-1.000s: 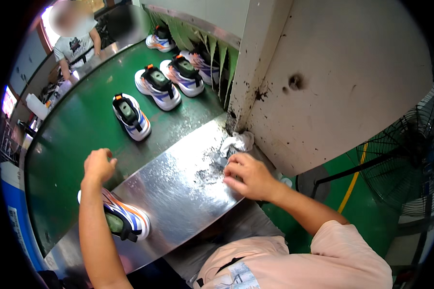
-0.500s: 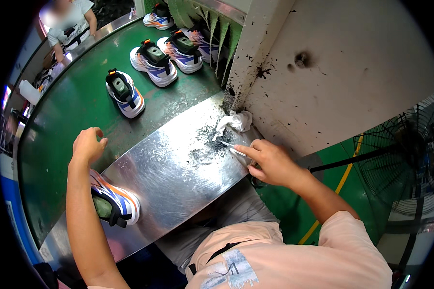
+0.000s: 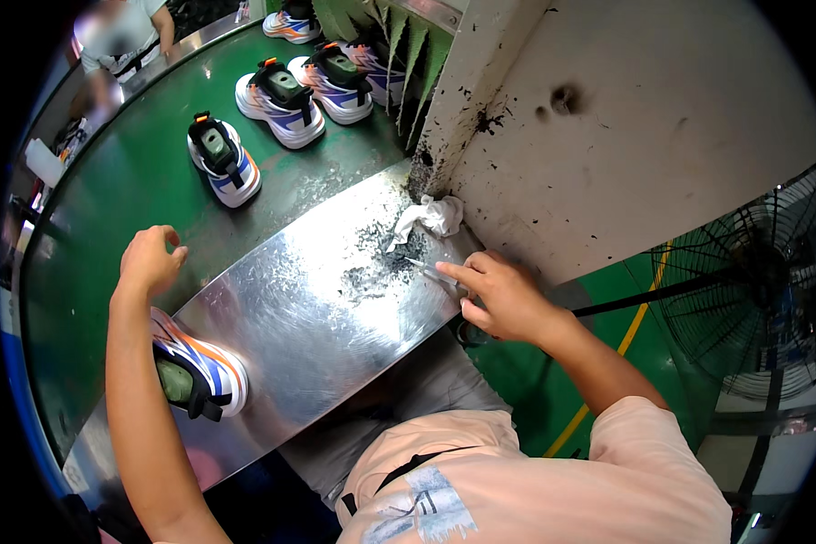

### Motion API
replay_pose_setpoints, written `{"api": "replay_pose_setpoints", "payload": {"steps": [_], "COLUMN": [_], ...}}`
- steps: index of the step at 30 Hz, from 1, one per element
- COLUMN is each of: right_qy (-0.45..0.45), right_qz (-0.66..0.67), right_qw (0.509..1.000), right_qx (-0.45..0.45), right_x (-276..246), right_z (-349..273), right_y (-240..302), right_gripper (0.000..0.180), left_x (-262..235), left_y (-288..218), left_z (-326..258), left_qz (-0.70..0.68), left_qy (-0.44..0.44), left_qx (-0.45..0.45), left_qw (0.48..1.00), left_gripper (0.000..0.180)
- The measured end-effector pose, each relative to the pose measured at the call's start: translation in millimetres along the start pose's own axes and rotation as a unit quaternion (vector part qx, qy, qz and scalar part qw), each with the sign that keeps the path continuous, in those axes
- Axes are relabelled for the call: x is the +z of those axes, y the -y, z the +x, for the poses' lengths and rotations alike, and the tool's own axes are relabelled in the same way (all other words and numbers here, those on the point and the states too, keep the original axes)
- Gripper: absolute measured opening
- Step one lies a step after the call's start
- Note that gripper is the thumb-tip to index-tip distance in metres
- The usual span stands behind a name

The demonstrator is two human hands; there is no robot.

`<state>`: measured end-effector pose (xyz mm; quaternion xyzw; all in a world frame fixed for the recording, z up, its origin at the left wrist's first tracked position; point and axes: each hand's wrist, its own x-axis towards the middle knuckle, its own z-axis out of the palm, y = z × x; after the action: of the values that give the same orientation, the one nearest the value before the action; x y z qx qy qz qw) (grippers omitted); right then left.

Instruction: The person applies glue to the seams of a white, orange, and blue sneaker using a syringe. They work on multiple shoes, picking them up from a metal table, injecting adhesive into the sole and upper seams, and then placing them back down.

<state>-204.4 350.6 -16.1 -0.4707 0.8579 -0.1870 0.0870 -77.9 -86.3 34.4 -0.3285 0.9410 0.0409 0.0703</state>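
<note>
My left hand [image 3: 150, 261] hovers over the green surface [image 3: 91, 272], its fingers loosely curled and apart, with nothing seen in them. Just below that hand, a white, blue and orange sports shoe [image 3: 227, 376] with a green insert lies on the metal ledge [image 3: 308, 354], partly behind my left forearm. At the ledge's right end is my right hand [image 3: 503, 295], index finger stretched out and thumb apart from it. Beneath the index finger shows a slim, pale pointed tool [image 3: 424, 268], its tip on a black-stained patch. Beside it is a crumpled white cloth or tissue [image 3: 433, 216].
One shoe [image 3: 225, 163] stands alone on the green surface; several more [image 3: 286, 104] are near a ragged green curtain [image 3: 412, 63]. A stained pale panel [image 3: 635, 118] rises at right, with a black fan [image 3: 762, 281] beyond. Another person [image 3: 127, 41] is at the far left.
The whole view has shifted slightly, so things sit a little further up and left. The thumb and index finger of my right hand look more spread beside the pointed tool.
</note>
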Motion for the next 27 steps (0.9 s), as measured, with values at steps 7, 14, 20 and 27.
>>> {"api": "replay_pose_setpoints", "payload": {"steps": [7,14,20,27], "right_qy": [-0.112,-0.126,-0.240,-0.005], "right_qz": [-0.014,-0.055,0.070,0.524], "right_qw": [0.991,0.988,0.963,0.852], "right_qx": [-0.070,-0.070,-0.097,0.002], "right_x": [-2.9,11.4,15.7,78.3], "right_z": [19.5,36.4,20.1,36.7], "right_y": [10.3,13.0,42.3,102.6], "right_gripper": [0.047,0.048,0.039,0.038], "left_x": [-1.6,1.6,-18.5,34.0], "left_y": [-5.6,11.5,50.9,63.5], "left_z": [-1.4,4.4,-69.3,-148.2], "left_qz": [0.003,-0.042,-0.157,-0.721], "left_qy": [-0.004,-0.120,-0.281,-0.193], "left_qx": [0.009,0.044,-0.061,-0.143], "left_qw": [1.000,0.991,0.945,0.650], "left_gripper": [0.027,0.032,0.039,0.019]}}
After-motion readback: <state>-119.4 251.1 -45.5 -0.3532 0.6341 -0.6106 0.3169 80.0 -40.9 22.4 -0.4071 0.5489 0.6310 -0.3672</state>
